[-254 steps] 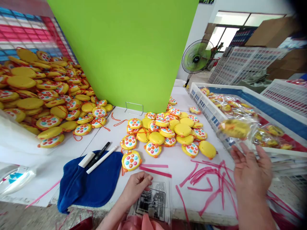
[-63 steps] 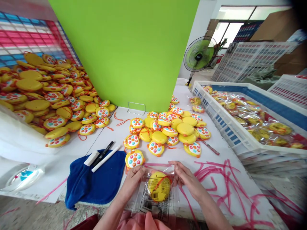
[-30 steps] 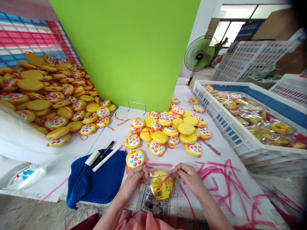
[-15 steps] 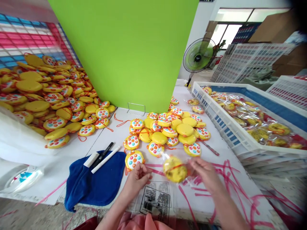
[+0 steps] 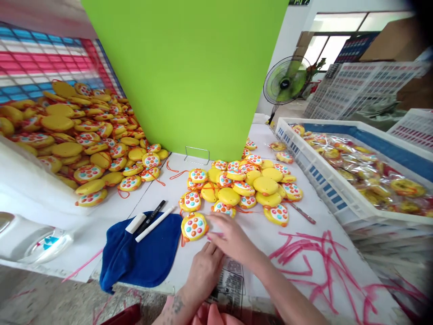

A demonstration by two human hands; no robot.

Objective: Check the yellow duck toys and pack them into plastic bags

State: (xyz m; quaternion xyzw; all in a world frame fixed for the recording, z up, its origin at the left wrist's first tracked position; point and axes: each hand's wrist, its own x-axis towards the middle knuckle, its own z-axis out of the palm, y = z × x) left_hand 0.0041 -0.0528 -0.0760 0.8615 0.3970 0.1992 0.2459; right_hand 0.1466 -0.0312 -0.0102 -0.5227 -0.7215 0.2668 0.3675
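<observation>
My left hand (image 5: 207, 267) is low over the table's front edge, its fingers bent and close together at the top of a clear plastic bag with black print (image 5: 232, 285). What those fingers hold is hidden. My right hand (image 5: 233, 235) crosses just above it, fingers stretched out to the left and thumb apart, with no toy visible in it. Just left of the fingertips lies a yellow chick-shaped toy (image 5: 195, 226) with coloured dots on its white face. Behind the hands is a heap of the same toys (image 5: 228, 196), some face up, some showing plain yellow backs.
A blue cloth (image 5: 145, 262) at the left carries a black marker (image 5: 151, 215) and a white pen (image 5: 154, 224). More toys pile up at far left. A white basket (image 5: 324, 192) of bagged toys stands right. A green board (image 5: 186, 81) rises behind; a thin knife (image 5: 303, 213) lies right.
The bagged yellow toy has left my right hand and I cannot pick it out now. My right hand has moved left, across to my left hand. The view has shifted slightly.
</observation>
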